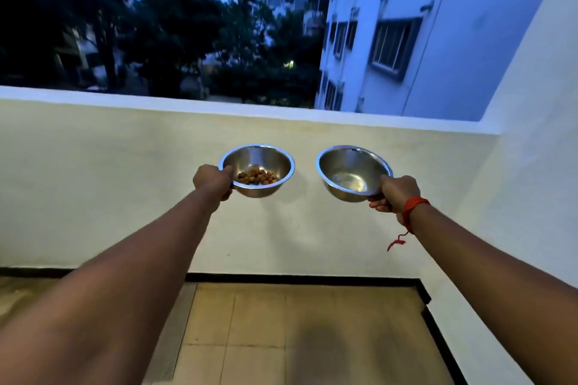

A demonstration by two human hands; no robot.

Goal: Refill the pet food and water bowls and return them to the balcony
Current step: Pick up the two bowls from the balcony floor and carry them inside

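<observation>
While both bowls hang in the air over the balcony floor (297, 322), nothing's set down yet. Left hand (212, 180) grips the rim of the food bowl (259, 156) with kibble (256, 177) inside; right hand (397, 194) clutches the water bowl (350, 166) by its rim, tilted a bit. Risk imo: lowering them on one-sided grips tips them, so water slops or kibble scatters.

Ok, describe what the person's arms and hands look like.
No sleeves show on either arm. The right hand has a red thread band tied at its wrist, with a loose end dangling. The left hand wears nothing visible: no ring, watch or band.
</observation>
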